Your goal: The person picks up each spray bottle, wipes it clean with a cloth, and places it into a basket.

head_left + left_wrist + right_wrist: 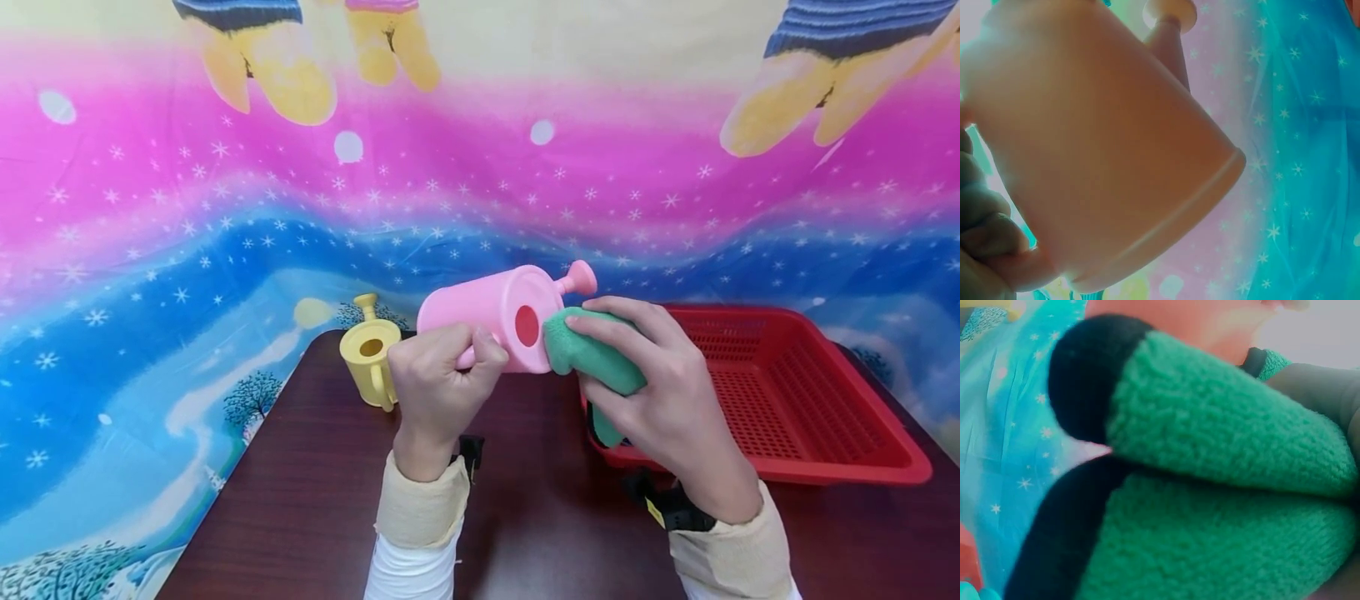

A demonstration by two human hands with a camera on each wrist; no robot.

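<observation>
A pink toy watering can is held up above the table, tipped on its side with its round opening facing right. My left hand grips its handle, and the curled fingers show at the edge of the left wrist view. In my right hand is a bunched green cloth with dark edging, pressed against the can's top rim beside the opening. The cloth's folds fill most of the right wrist view. The can's spout points away to the upper right.
A yellow toy watering can stands on the dark wooden table, left of my left hand. To the right sits a red plastic basket with perforated walls. A patterned cloth backdrop hangs behind the table.
</observation>
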